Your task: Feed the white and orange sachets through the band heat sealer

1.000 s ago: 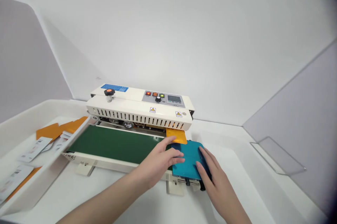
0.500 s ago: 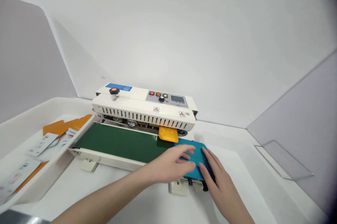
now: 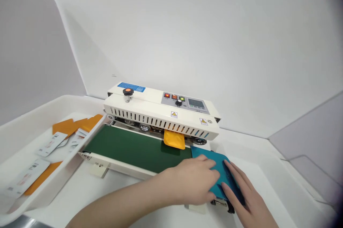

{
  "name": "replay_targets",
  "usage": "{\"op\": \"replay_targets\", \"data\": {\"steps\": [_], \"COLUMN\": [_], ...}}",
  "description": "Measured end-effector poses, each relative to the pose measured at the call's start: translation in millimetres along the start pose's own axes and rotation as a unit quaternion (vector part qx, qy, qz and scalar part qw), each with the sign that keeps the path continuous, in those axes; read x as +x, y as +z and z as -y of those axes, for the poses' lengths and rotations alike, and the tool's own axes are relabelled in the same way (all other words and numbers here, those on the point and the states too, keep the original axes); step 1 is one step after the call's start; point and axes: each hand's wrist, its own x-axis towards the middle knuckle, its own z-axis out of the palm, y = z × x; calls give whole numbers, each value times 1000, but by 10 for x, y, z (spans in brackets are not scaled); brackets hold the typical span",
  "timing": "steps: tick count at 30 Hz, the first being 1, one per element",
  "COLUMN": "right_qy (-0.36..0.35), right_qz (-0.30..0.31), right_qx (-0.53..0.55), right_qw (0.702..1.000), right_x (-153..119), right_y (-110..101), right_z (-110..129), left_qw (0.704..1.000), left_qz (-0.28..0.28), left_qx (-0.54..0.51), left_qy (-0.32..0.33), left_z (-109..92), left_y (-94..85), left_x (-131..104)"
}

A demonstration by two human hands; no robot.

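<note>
A cream sealing machine (image 3: 160,108) with a green conveyor belt (image 3: 125,147) stands in front of me. An orange-yellow pouch (image 3: 174,139) sticks out from under its slotted cover, over the belt. At the belt's right end lies a blue pouch (image 3: 211,156). My left hand (image 3: 195,180) rests over the blue pouch's left part, fingers bent and a little apart. My right hand (image 3: 242,194) holds the pouch's right edge, thumb on top and the fingers along the far side.
On the left, a white tray (image 3: 66,101) holds several orange pouches (image 3: 65,127) and white printed packets (image 3: 29,178). A thin wire frame (image 3: 308,158) is at the right wall. White panels rise behind and at both sides.
The orange-yellow pouch has shifted left relative to the machine's cover. My left hand has turned more palm-down over the blue pouch. The whole view has shifted, so the machine appears farther right.
</note>
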Motion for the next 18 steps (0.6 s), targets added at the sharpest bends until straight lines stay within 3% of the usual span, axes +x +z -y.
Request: {"op": "replay_targets", "data": {"steps": [10, 18], "right_qy": [-33, -24], "right_qz": [1, 21], "right_qx": [-22, -29], "right_qw": [999, 999], "right_x": [39, 26], "right_y": [6, -44], "right_z": [-169, -20], "left_qw": [996, 1000], "left_qz": [-56, -1], "left_qx": [54, -22], "left_qy": [33, 7], "left_z": [41, 51], "left_y": [139, 54], "left_x": [-137, -103]}}
